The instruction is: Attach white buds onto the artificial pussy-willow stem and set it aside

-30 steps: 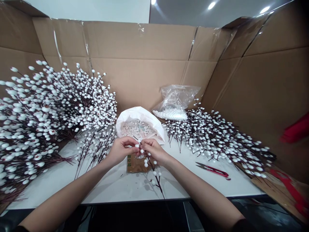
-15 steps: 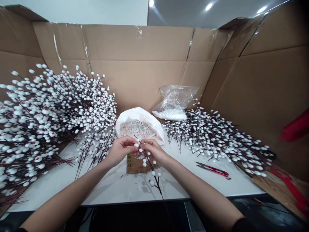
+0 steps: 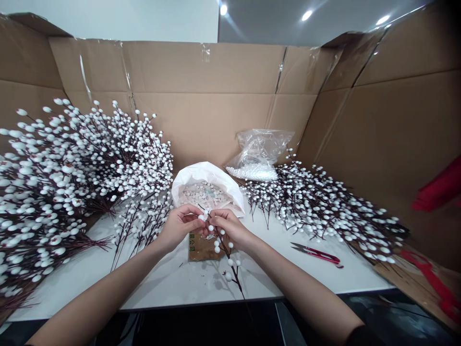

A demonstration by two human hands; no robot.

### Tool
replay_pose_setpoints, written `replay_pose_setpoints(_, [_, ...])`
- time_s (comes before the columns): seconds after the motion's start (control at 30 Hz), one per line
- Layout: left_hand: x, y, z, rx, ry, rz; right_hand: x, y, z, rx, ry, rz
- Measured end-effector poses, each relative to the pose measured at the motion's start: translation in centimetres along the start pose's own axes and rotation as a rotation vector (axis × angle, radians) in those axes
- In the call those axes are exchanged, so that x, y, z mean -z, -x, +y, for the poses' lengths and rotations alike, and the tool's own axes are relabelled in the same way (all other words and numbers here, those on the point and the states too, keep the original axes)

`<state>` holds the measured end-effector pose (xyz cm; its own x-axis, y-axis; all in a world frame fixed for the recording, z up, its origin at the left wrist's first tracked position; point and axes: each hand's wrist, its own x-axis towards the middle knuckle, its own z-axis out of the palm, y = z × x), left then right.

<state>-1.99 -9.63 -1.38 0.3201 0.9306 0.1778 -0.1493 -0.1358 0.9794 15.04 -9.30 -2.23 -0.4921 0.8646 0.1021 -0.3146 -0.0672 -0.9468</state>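
Observation:
Both hands meet over the middle of the table, just in front of a white bag (image 3: 180, 185) of loose white berries. My right hand (image 3: 230, 229) is closed on an artificial berry branch (image 3: 235, 271), whose dark stem slants down past the table's front edge. White berries dot the branch's side twigs. At its upper end my left hand (image 3: 182, 227) pinches around a white berry (image 3: 200, 217); the fingertips of the two hands nearly touch. Beneath them lies a brown cardboard piece (image 3: 201, 254) with green printing, partly covered by the hands.
Large bundles of white-berry branches (image 3: 72, 168) fill the left side, with more branches (image 3: 324, 206) at the right. Red-handled thread snips (image 3: 317, 253) lie right of my arm. A clear plastic bag (image 3: 257, 156) of white berries stands behind. Cardboard walls (image 3: 205, 115) enclose the table (image 3: 162, 288).
The view has shifted slightly. Both hands stay at the branch's upper end with only small finger movements, and the branch's lower part has swung a little to the right.

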Motion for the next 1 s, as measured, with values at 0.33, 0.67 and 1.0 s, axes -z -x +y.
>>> replay_pose_setpoints(0.33, [0.08,-0.01,-0.11,-0.009,-0.025,-0.018,-0.19,0.05,-0.18,-0.019,0.010,0.012])
replay_pose_setpoints(0.67, [-0.19,0.09,0.14,-0.012,-0.029,-0.026,-0.20,0.15,-0.37,-0.033,-0.001,0.024])
replay_pose_setpoints(1.0, [-0.06,0.13,-0.05,-0.021,-0.019,-0.030,-0.37,0.07,-0.39,-0.048,-0.002,0.031])
